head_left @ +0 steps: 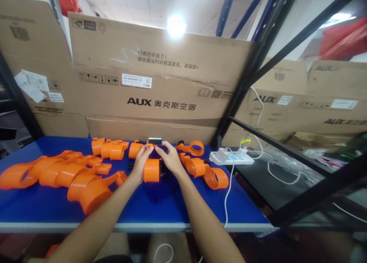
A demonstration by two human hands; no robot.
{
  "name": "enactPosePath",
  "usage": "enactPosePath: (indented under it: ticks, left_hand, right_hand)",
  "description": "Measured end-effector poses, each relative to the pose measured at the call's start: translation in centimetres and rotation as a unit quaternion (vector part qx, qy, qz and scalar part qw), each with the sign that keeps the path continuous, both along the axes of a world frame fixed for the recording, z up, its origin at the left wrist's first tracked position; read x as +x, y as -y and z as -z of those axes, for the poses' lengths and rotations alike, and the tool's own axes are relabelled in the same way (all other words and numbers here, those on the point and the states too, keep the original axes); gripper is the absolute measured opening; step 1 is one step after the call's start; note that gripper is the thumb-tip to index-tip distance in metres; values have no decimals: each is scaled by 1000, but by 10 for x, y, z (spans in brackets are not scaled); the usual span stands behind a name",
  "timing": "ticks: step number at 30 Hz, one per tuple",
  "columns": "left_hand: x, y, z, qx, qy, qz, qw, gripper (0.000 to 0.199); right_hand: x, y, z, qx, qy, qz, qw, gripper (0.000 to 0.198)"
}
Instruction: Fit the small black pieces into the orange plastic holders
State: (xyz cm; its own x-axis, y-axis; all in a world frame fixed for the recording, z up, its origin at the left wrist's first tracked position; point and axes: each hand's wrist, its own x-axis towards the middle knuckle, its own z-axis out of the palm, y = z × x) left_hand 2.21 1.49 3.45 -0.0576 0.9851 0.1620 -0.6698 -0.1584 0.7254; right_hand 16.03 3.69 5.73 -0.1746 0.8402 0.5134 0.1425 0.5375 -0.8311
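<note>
Over the middle of the blue table (pixel 160 213), both of my hands are closed on an orange plastic ring part (pixel 151 171). My left hand (pixel 140 163) grips it from the left, and my right hand (pixel 171 159) from the right. Both thumbs press near its upper end, where a dark rectangular piece (pixel 155 140) with a light edge sits. Something dark behind the ring is partly hidden by my fingers. Just behind my left hand stands another orange ring part (pixel 134 150). Close to my right hand lies one more such part (pixel 196 166).
Many orange ring parts (pixel 60 173) lie in rows at the left, with a smaller group (pixel 112 149) farther back. A white power strip (pixel 232 158) with plugs and a hanging cable stands at the right edge. Cardboard (pixel 109 102) walls the back; a black metal post (pixel 243 87) rises at right.
</note>
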Motion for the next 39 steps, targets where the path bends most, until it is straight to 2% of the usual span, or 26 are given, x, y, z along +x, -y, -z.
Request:
enactPosePath:
  ticks: [6, 9, 13, 22, 29, 39]
  left_hand:
    - [-9, -2, 0, -22, -23, -16, 999, 47]
    - [-14, -1, 5, -12, -69, -39, 997, 44]
    - [-18, 2, 9, 8, -101, -26, 995, 42]
    - [-13, 12, 1, 38, -141, -37, 989, 36]
    - [-10, 18, -2, 13, -129, -41, 991, 35]
    - [-10, 18, -6, 3, -101, -24, 995, 36]
  right_hand:
    - [11, 10, 5, 25, 49, 51, 997, 25]
    - [14, 16, 11, 24, 77, 56, 995, 26]
    - [12, 23, 17, 28, 90, 65, 993, 25]
    - [9, 28, 13, 44, 94, 91, 990, 14]
    - [9, 31, 9, 49, 130, 106, 985, 19]
    - [6, 35, 7, 57, 133, 120, 982, 21]
